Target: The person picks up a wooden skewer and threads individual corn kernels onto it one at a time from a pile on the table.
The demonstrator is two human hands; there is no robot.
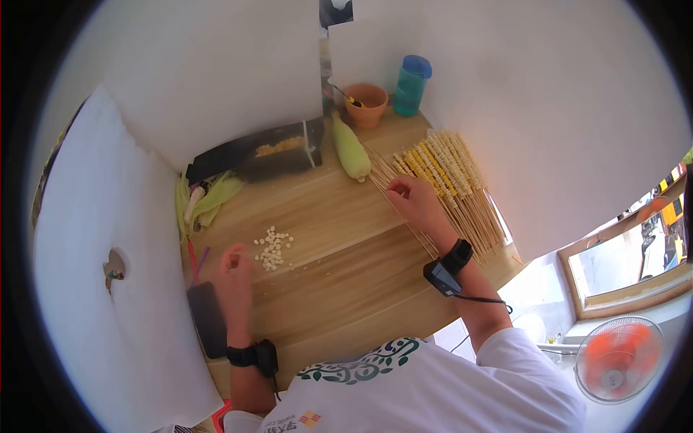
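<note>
My right hand (419,206) is over the bare wooden skewers (386,173), its thumb and fingers curled together. Whether a skewer is between the fingertips is hidden. To its right lie several skewers threaded with yellow and pale corn kernels (440,166), their bare ends towards me. My left hand (234,278) hovers at the left, just beside a loose scatter of pale corn kernels (273,249). Its fingers are bent and smeared by motion, so their grip does not show. A dark phone-like slab (206,321) lies partly behind this hand.
A corn cob (351,148) in pale green husk lies at the back. Behind it stand an orange pot (366,107) and a teal bottle (411,86). A black tray (253,153) holds yellow bits. Husks (216,198) lie back left. White panels (115,289) wall the table (339,267).
</note>
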